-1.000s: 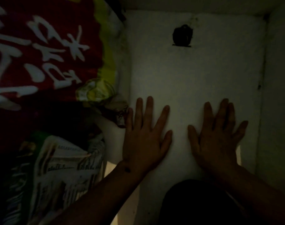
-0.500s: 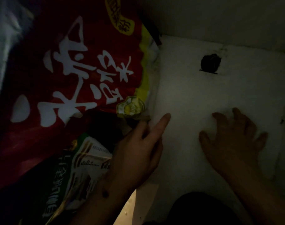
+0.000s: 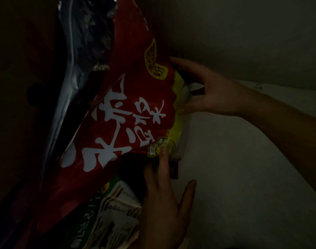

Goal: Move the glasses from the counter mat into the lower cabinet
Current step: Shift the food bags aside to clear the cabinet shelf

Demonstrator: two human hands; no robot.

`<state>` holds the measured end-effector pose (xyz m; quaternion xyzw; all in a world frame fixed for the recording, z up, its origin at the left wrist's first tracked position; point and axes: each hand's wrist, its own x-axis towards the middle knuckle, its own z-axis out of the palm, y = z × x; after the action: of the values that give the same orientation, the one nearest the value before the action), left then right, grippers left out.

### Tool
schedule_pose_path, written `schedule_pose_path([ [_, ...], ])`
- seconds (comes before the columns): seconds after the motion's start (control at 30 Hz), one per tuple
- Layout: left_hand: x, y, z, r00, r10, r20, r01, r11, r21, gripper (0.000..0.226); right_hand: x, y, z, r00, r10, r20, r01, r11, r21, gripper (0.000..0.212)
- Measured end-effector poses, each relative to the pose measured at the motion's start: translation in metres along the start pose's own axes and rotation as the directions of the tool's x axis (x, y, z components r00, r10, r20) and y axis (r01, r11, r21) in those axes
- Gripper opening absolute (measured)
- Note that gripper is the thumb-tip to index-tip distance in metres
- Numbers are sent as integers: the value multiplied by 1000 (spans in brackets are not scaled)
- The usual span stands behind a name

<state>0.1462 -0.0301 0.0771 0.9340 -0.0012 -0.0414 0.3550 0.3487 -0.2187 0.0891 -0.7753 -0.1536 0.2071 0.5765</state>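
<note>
clearing room inside the lower cabinet [image 3: 243,177] looks like the step in hand: the person is pushing a big red bag [image 3: 128,112] with white lettering leftward off the pale cabinet floor. the right hand [image 3: 212,94] is reaching across to the bag's yellow right edge, thumb and fingers spread around that edge, seemingly pinching it, though the contact is partly hidden. the left hand [image 3: 164,198] is lying lower, fingers straight, one fingertip pressing on the crumpled yellow corner of the bag. a green-and-white bag [image 3: 110,216] is sitting below the red one, and a dark shiny bag [image 3: 78,65] is leaning behind it at left.

the glasses are not in view here; presumably they are waiting on the counter mat, also out of view.

judgement: the next move is calling for holding the bags aside until enough bare floor is free, then fetching a glass.

against the earlier frames: both hands were lying flat and spread on the white floor; now both are working on the red bag, and the view is swinging left, so the bag is filling more of the picture.
</note>
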Motion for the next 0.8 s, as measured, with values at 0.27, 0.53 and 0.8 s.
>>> schedule_pose_path([
  [0.27,5,-8,10,997,-74,-6,72,988,-133,102,6,8,1,995,-76,62,84,988,-133,113],
  [0.53,14,-6,6,996,-74,56,86,963,-254,107,-34,18,26,991,-109,-77,102,990,-93,97],
  [0.8,49,-5,-3,992,23,128,11,965,-260,101,-120,30,63,906,40,-421,-66,997,-48,89],
])
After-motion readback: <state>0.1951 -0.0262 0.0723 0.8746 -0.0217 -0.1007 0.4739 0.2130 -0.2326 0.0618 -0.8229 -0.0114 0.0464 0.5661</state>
